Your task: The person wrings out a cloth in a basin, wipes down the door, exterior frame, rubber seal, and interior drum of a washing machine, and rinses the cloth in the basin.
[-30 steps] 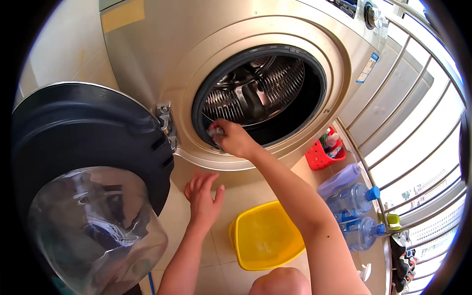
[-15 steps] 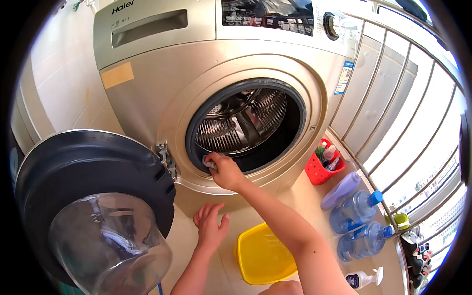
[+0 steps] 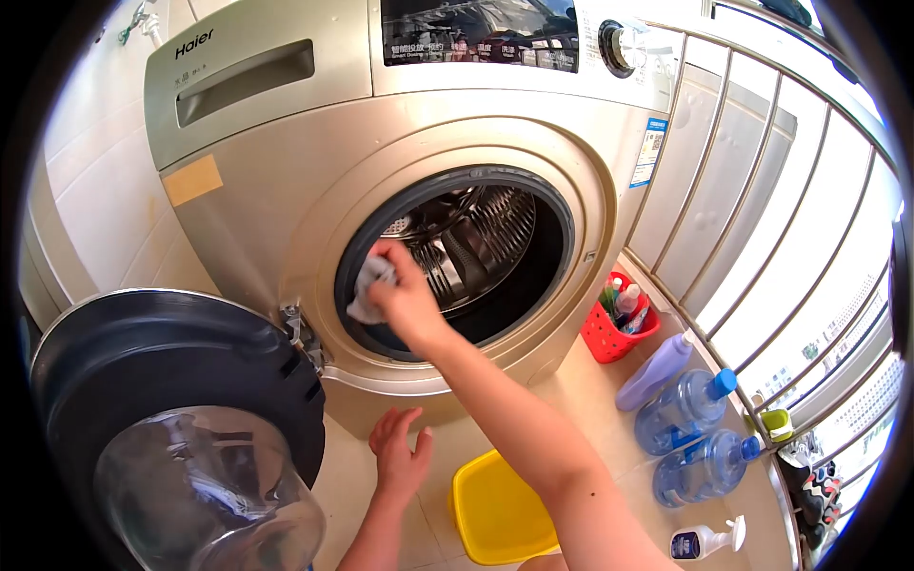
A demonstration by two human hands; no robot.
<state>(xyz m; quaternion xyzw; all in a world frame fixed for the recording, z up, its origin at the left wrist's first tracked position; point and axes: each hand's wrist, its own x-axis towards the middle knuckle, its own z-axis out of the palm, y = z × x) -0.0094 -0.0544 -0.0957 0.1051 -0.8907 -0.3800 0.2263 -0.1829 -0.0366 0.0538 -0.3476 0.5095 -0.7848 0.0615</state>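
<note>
My right hand [image 3: 407, 293] is closed on a grey cloth [image 3: 372, 288] at the left side of the washing machine's round opening. The cloth lies against or just in front of the dark rubber door seal [image 3: 349, 249]; exact contact is hard to tell. Behind it shows the ribbed metal drum [image 3: 464, 249]. My left hand [image 3: 401, 451] hangs below the opening with its fingers apart and holds nothing. The machine's door [image 3: 171, 333] stands swung out to the left, its clear glass bowl [image 3: 205, 485] facing up.
A yellow basin [image 3: 503, 509] sits on the floor below my right forearm. Along the right stand a red basket [image 3: 616, 333] of bottles, a purple bottle [image 3: 657, 369], two large blue water bottles [image 3: 681, 411] and a spray bottle [image 3: 706, 541], beside a metal railing [image 3: 752, 195].
My right hand has moved the cloth up along the left of the seal, and more of the cloth shows. My left hand stays low with fingers apart. The whole view has shifted slightly.
</note>
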